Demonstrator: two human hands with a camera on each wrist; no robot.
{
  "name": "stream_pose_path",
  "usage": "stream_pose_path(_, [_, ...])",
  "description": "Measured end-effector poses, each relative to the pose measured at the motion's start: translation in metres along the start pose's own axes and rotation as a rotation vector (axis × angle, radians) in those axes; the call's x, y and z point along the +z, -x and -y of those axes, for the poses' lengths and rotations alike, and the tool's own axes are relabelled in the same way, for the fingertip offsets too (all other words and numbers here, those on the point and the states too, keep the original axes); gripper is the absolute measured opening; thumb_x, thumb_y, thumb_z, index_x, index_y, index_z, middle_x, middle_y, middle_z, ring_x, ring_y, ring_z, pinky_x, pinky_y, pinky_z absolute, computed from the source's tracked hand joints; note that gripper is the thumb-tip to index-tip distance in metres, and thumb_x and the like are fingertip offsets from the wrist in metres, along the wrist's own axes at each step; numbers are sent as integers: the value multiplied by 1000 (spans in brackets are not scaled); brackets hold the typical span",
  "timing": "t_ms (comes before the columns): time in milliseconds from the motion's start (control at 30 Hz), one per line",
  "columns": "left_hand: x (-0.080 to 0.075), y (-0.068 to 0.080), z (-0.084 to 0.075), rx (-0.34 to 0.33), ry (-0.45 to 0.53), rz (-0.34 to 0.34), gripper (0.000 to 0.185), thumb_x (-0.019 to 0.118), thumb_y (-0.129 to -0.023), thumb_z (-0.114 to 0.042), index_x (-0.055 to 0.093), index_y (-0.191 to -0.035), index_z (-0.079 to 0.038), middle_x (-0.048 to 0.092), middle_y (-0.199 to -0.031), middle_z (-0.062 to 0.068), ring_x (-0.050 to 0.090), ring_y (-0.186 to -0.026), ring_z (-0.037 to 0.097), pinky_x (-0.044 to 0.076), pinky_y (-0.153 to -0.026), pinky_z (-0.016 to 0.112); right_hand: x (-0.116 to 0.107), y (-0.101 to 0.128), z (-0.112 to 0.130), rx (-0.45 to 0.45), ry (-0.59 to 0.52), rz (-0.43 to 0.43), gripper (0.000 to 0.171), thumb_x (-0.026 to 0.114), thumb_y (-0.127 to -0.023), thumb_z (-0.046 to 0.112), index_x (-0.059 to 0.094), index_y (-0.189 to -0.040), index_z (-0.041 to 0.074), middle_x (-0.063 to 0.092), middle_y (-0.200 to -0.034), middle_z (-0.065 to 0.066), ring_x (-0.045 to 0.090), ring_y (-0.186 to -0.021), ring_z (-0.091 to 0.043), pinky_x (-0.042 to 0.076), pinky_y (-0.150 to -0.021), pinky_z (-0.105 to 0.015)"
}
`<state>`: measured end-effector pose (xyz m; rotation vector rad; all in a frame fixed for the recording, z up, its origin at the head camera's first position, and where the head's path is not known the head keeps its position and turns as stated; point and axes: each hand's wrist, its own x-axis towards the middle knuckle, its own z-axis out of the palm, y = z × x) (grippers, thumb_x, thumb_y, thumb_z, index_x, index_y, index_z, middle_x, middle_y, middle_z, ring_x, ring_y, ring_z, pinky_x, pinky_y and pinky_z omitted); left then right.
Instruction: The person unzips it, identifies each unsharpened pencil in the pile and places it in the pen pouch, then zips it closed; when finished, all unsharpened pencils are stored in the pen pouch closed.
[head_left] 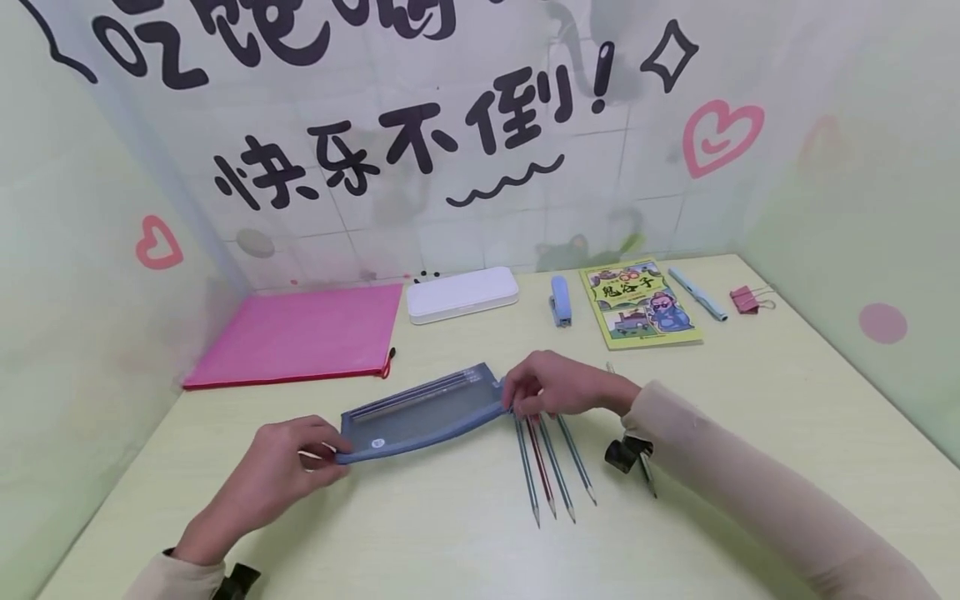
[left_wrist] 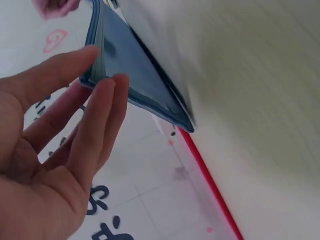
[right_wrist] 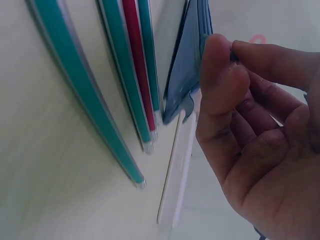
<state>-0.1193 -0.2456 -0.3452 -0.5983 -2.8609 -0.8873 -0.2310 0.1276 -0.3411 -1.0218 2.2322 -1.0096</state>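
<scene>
A blue zip pencil pouch with a see-through mesh face is held up at a tilt, its near edge bowed. Slim dark stripes run along its far side. My left hand pinches the near left corner between thumb and fingertips, as the left wrist view shows on the pouch. At the other end, my right hand pinches the pouch's edge, with a small dark bit between thumb and forefinger. Below that hand lie several teal pencils and a red pencil, tips toward me, their far ends partly hidden.
A pink zip folder lies at the back left beside a white case. Further right are a blue stapler, a yellow comic-style book, a light blue pen and a pink binder clip. Walls enclose the table.
</scene>
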Motion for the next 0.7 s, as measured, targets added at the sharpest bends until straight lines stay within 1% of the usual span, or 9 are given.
stream_pose_path(67, [-3, -1, 7, -18, 44, 32, 19, 85, -75, -5, 77, -90, -15, 71, -92, -2, 71, -75, -1, 58, -66, 15, 4, 1, 2, -20, 9, 17, 14, 62, -94, 2, 73, -102, 2, 73, -87, -12, 67, -68, -18, 55, -59, -27])
stream_pose_path(133, [-5, -1, 14, -39, 73, 60, 18, 85, -77, -8, 77, -91, -15, 72, -94, -1, 71, -76, -2, 59, -67, 17, 9, 2, 3, -38, 13, 30, 14, 62, -93, 1, 73, -102, 1, 73, -89, -13, 67, -68, -17, 57, -62, -28])
stream_pose_path(233, [-8, -2, 21, -76, 77, 64, 16, 85, -78, -12, 79, -92, -17, 73, -96, -1, 71, -77, -4, 59, -67, 18, 16, 3, 3, -44, 11, 35, 14, 62, -93, 1, 73, -101, 2, 73, -90, -11, 66, -65, -17, 59, -68, -29])
stream_pose_path(367, [-10, -6, 29, -105, 18, 46, 14, 84, -79, -15, 80, -92, -20, 75, -97, -2, 69, -77, -6, 58, -67, 18, 26, 4, 5, -45, 7, 42, 12, 64, -93, 1, 73, -101, 3, 73, -90, -6, 67, -67, -15, 59, -67, -29])
stream_pose_path(500, [-11, -10, 37, -120, -43, 55, 15, 83, -80, -12, 80, -92, -20, 77, -97, -1, 69, -78, -4, 57, -68, 17, 35, 5, 7, -54, -14, 55, 13, 65, -93, 2, 71, -105, 3, 74, -88, -8, 68, -65, -15, 60, -65, -29])
stream_pose_path(600, [-11, -12, 39, -141, -71, 74, 16, 81, -80, -8, 79, -92, -17, 78, -94, 0, 71, -78, 1, 57, -68, 18, 37, 8, 6, -62, -3, 53, 15, 65, -94, 3, 71, -107, 4, 75, -89, -8, 69, -66, -15, 59, -66, -27])
stream_pose_path(700, [-10, -20, 32, -172, -66, 101, 15, 78, -82, -6, 78, -96, -11, 78, -95, 5, 74, -81, 11, 59, -68, 20, 31, 12, 5, -46, 40, 27, 16, 66, -93, 6, 71, -108, 6, 76, -90, -6, 69, -70, -11, 58, -68, -23])
